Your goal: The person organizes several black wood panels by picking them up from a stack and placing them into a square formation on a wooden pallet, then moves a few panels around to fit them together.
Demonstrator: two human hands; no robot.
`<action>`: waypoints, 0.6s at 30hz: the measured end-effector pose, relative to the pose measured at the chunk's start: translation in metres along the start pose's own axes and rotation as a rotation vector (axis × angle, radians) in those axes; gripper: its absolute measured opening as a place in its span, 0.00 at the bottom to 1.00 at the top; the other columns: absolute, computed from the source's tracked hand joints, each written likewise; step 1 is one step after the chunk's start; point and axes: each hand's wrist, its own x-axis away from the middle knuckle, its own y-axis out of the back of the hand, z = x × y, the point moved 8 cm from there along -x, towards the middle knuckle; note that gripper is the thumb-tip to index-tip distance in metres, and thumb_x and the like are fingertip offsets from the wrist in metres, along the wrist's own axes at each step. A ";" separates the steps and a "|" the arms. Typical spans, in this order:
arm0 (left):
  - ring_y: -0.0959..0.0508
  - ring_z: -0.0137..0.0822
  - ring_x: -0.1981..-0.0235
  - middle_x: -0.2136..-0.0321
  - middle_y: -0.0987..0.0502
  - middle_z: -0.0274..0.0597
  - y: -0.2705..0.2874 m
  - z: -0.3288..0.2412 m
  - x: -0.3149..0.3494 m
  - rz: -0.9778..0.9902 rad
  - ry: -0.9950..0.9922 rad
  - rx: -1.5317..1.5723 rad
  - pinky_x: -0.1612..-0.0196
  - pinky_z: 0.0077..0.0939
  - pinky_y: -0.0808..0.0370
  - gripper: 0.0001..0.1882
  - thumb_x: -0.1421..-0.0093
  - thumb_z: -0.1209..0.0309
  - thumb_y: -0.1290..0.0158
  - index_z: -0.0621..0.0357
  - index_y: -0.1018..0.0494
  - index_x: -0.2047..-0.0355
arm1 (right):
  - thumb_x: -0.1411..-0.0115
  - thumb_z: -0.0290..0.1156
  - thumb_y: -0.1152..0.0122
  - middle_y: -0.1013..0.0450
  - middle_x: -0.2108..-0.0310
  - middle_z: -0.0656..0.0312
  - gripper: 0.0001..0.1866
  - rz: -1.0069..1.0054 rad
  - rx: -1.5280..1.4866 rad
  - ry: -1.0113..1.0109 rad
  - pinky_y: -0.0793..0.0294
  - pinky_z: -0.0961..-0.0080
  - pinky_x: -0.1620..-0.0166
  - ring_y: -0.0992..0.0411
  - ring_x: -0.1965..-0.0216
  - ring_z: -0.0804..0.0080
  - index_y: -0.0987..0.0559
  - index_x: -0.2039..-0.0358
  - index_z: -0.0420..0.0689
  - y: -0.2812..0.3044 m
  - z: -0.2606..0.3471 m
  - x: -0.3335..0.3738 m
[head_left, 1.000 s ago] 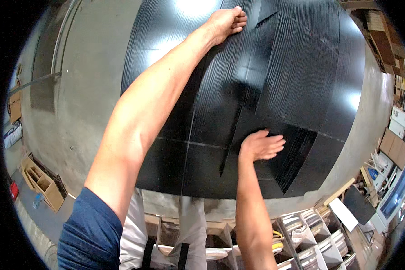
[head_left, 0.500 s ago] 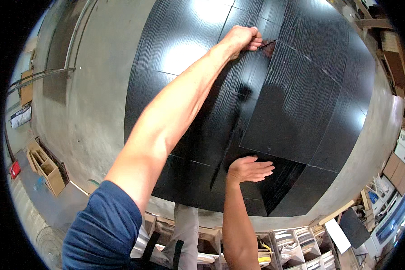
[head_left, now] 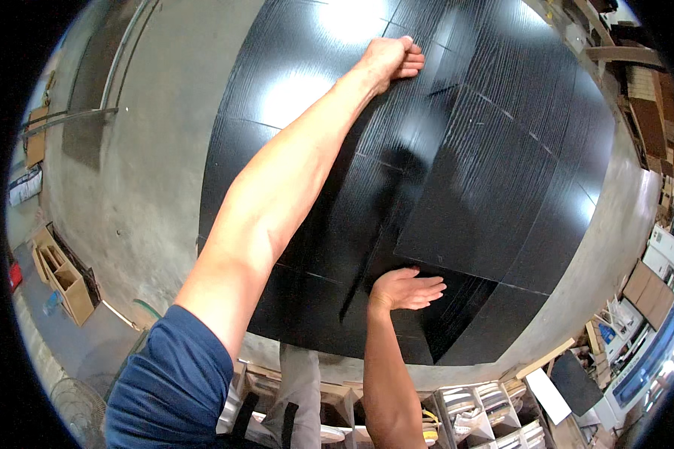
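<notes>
Black wood-grain panels (head_left: pixel 307 217) lie flat on a grey worktop, several of them edge to edge. One large panel (head_left: pixel 479 202) at right of centre seems to lie over the others. My left hand (head_left: pixel 395 60) is stretched to the far side, just left of that panel's far corner. Its fingers are loosely curled together, and nothing shows in them. Close to the panel's near left corner is my right hand (head_left: pixel 406 289), fingers stretched out and holding nothing. I cannot tell whether either hand touches the surface.
The grey worktop (head_left: pixel 161 172) shows on both sides of the panels. Below its near edge are shelf compartments (head_left: pixel 464 408) with rolls of edging. A wooden box (head_left: pixel 64 280) stands on the floor at left. Boards and clutter (head_left: pixel 651 288) line the right side.
My left hand has drawn slightly left, away from the overlying panel's far corner. The right hand stays by the near corner, fingers still stretched. The whole view has shifted a little.
</notes>
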 end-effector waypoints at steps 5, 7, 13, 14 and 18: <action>0.21 0.38 0.66 0.65 0.23 0.54 -0.001 0.007 0.006 0.067 0.057 0.005 0.60 0.26 0.23 0.19 0.36 0.67 0.61 0.74 0.29 0.61 | 0.39 0.38 0.61 0.54 0.37 0.42 0.31 -0.021 0.051 0.022 0.56 0.46 0.39 0.58 0.36 0.44 0.49 0.39 0.33 -0.003 -0.003 -0.001; 0.21 0.40 0.63 0.63 0.24 0.57 0.002 -0.003 0.007 0.044 0.061 -0.008 0.57 0.27 0.23 0.20 0.35 0.66 0.62 0.75 0.30 0.59 | 0.39 0.38 0.60 0.55 0.37 0.43 0.32 -0.021 0.037 0.011 0.57 0.46 0.39 0.58 0.36 0.44 0.50 0.39 0.33 0.001 -0.003 -0.003; 0.22 0.34 0.71 0.67 0.23 0.50 -0.006 0.005 0.006 0.014 0.011 0.010 0.65 0.22 0.22 0.16 0.38 0.67 0.57 0.71 0.28 0.64 | 0.39 0.37 0.61 0.56 0.36 0.43 0.32 -0.015 0.006 0.024 0.58 0.47 0.38 0.59 0.35 0.44 0.51 0.38 0.33 -0.003 -0.001 -0.001; 0.22 0.34 0.70 0.67 0.23 0.51 -0.004 0.005 0.007 0.002 0.021 0.008 0.65 0.22 0.22 0.16 0.38 0.67 0.57 0.71 0.28 0.64 | 0.39 0.37 0.61 0.56 0.36 0.43 0.32 -0.022 0.008 0.018 0.58 0.47 0.38 0.59 0.35 0.44 0.51 0.38 0.33 -0.001 -0.004 -0.004; 0.21 0.35 0.71 0.68 0.22 0.53 0.039 -0.011 -0.010 -0.153 -0.099 0.076 0.70 0.22 0.22 0.15 0.39 0.68 0.55 0.72 0.28 0.64 | 0.38 0.38 0.63 0.57 0.36 0.42 0.32 0.011 0.023 0.028 0.58 0.47 0.38 0.59 0.35 0.43 0.51 0.39 0.33 -0.002 0.004 0.002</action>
